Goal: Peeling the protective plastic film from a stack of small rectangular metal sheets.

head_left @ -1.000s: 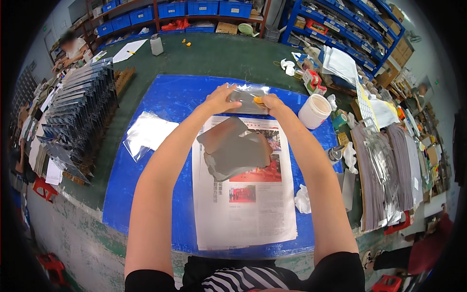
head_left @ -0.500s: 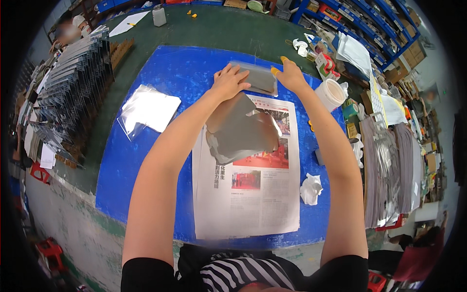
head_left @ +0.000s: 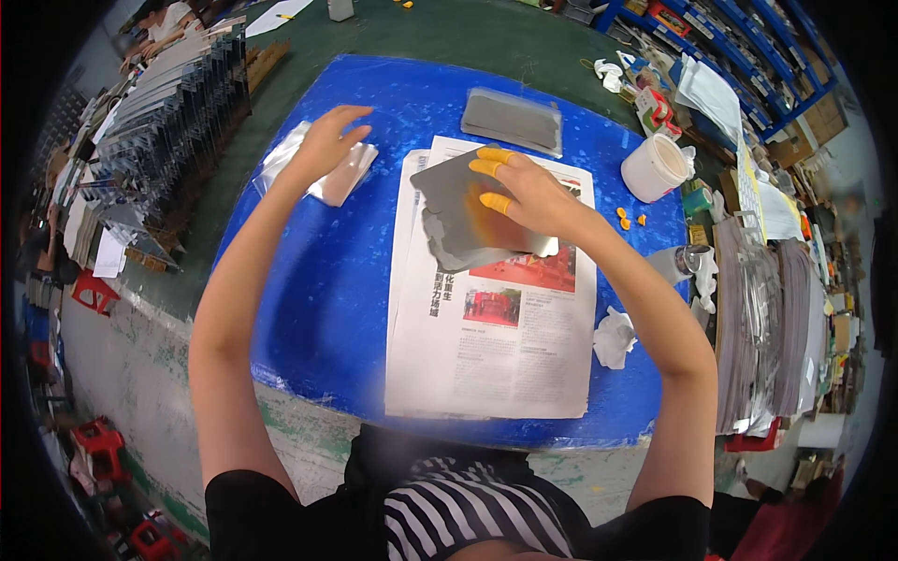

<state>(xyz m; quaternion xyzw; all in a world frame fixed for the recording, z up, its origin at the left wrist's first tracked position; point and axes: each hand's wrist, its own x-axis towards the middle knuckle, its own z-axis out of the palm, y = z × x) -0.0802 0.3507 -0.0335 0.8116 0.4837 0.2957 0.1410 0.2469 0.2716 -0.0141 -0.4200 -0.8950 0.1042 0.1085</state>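
Observation:
My right hand (head_left: 528, 192), with yellow finger covers on several fingertips, rests on a loose pile of thin grey sheets (head_left: 454, 210). Its fingers are stretched over the top sheet, and the palm side is hidden. Under the pile lies a newspaper (head_left: 440, 365) with colour photos. My left hand (head_left: 327, 145) is over a stack of clear plastic sleeves (head_left: 351, 178) at the table's left, fingers apart; whether it touches them I cannot tell. A neat stack of grey sheets (head_left: 512, 122) lies beyond the newspaper, apart from both hands.
On the blue table (head_left: 318, 309) stand a white tub (head_left: 655, 168) and a clear cup (head_left: 675, 264) at the right, near loose yellow finger covers (head_left: 625, 221) and crumpled tissue (head_left: 615, 338). Racked panels (head_left: 178, 122) stand left; piled sheets (head_left: 748, 327) stand right. Another person (head_left: 168, 23) is at far left.
Both hands have left the far grey stack. My left hand moved left to the plastic sleeves; my right came back onto the grey sheets on the newspaper. The view shifted slightly.

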